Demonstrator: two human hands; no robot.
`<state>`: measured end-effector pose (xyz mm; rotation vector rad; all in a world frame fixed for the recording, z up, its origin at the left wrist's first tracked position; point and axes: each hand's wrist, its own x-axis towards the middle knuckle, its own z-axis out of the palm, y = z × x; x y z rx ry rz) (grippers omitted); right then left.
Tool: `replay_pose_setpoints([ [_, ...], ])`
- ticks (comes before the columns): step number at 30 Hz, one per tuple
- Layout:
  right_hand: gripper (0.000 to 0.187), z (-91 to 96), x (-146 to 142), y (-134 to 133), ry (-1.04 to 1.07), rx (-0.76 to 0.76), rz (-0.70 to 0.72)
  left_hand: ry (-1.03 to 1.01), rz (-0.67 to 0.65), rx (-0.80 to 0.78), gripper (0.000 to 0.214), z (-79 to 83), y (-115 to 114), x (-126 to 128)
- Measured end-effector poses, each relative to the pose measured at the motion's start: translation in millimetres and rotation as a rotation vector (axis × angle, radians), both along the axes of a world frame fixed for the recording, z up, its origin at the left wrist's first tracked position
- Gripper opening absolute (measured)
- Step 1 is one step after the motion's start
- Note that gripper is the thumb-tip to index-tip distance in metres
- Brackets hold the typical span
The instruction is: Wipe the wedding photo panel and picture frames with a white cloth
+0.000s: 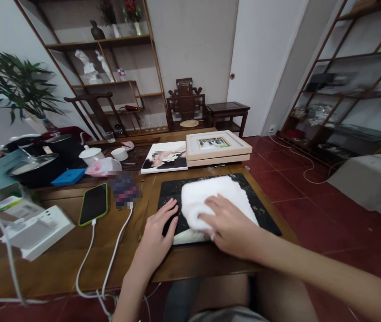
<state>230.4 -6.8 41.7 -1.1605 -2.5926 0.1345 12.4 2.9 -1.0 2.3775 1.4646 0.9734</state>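
Note:
A dark picture panel (pixel 266 216) lies flat on the wooden table in front of me, with golden specks and a pale patch along its near edge. Over much of its middle is a fluffy white cloth (pixel 234 192). My right hand (pixel 222 221) presses on this cloth, fingers bent into it; some fingertips are buried in the folds. At the panel's left edge rests my left hand (pixel 159 228), its fingers stretched out and holding nothing. What the cloth covers on the panel is hidden.
Behind the panel are a photo print (pixel 165 157) and stacked framed pictures (pixel 218 145). To the left lie a charging phone (pixel 94 204), white cables, and a white power strip (pixel 43 230). Pots and a white teapot (pixel 91 154) crowd the back left. Red-tiled floor lies right.

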Motion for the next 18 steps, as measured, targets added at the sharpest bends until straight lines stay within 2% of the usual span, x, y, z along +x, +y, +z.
replay_pose_setpoints([
  [2,0.017,-2.2,4,-35,0.025,-0.05,0.074,0.005,0.002,-0.016,0.032,1.2,0,0],
  [4,0.015,-3.0,9,-59,0.028,-0.065,0.146,0.006,0.004,-0.022,0.032,2.0,0,1],
  [7,0.018,-1.9,13,-62,0.042,-0.064,0.175,0.007,0.0,-0.015,0.033,1.7,0,1],
  [9,0.02,0.4,11,-43,0.039,-0.06,0.136,0.012,-0.004,-0.008,0.033,0.8,0,1],
  [12,0.018,5.0,4,3,-0.02,-0.009,0.037,0.006,-0.006,0.009,0.033,-0.4,0,1],
  [15,0.023,8.5,-7,49,-0.063,0.065,-0.023,0.002,-0.008,0.024,0.032,-1.3,0,1],
  [18,0.026,8.8,-16,73,-0.061,0.094,-0.043,0.011,-0.012,0.029,0.031,-2.0,1,0],
])
